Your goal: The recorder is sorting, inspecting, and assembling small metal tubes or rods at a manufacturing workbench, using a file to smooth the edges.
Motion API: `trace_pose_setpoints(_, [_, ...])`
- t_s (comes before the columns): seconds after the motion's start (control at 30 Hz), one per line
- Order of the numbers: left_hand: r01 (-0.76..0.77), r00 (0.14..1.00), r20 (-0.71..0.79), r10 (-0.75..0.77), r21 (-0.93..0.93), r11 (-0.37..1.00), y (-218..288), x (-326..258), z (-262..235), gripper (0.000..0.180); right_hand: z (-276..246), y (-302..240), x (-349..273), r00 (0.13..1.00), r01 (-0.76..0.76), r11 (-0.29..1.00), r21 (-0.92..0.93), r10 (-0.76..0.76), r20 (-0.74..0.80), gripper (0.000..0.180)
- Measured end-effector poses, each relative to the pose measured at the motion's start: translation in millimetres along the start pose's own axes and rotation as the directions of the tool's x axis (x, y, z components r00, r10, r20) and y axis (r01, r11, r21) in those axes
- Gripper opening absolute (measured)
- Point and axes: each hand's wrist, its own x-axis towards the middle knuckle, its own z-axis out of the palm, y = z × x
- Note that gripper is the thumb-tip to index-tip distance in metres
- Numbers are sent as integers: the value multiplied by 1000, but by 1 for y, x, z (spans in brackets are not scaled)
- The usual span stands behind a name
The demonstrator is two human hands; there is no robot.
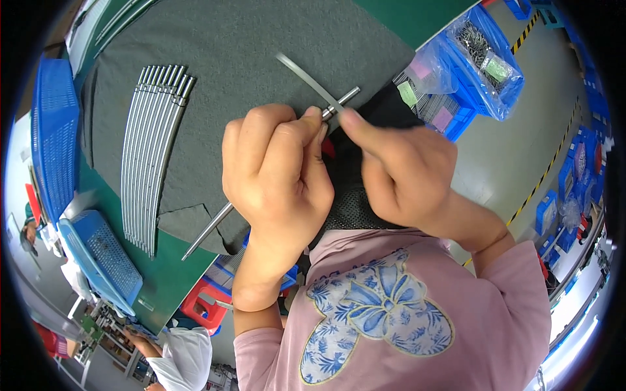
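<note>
My left hand [277, 166] is closed round a slim metal rod [210, 229], which slants from lower left to upper right. The rod's stepped, grooved end [350, 96] sticks out past my thumb and forefinger. Pinched in my right hand [409, 171] is a thin, flat, grey metal strip [301, 75]. It crosses over the rod close to the grooved end, and its far tip is smeared by motion. Whether strip and rod touch is hard to tell. A neat row of several similar rods [153, 156] lies side by side on the dark grey cloth [228, 49] to the left.
Blue plastic baskets [55, 137] [101, 257] line the left edge of the green table [104, 195]. At the upper right, blue bins [512, 98] hold bagged small metal parts and rods. A red stool [207, 307] and a person in white [186, 355] are at lower left.
</note>
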Motion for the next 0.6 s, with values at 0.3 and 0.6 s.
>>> trace_pose_setpoints(0.3, [-3, 1000, 3, 3, -2, 1000, 1, 2, -2, 14, 23, 11, -14, 978, 95, 995, 8, -91, -188, 41])
trace_pose_setpoints(0.6, [7, 999, 33, -8, 6, 1000, 1, 0, -2, 17, 21, 7, -10, 987, 39, 999, -32, -43, -154, 41])
